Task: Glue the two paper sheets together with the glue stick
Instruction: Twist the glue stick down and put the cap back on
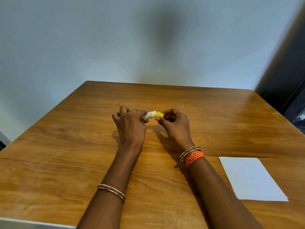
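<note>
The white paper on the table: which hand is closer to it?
Right. The right hand pinches the yellow cap up-left of the paper; the left hand, holding the glue stick, is farther left.

white glue stick [151, 114] held level, yellow cap [160, 114] askew, white paper [250, 178] flat at right

A white glue stick tube [151, 115] with a yellow band carries a yellow cap [160, 114]. A plain white paper sheet [250, 178] lies on the streaky orange-brown wooden table [66, 154]. An orange braided wristband [194, 158] sits beside red-green beaded bangles [189, 152].
</note>
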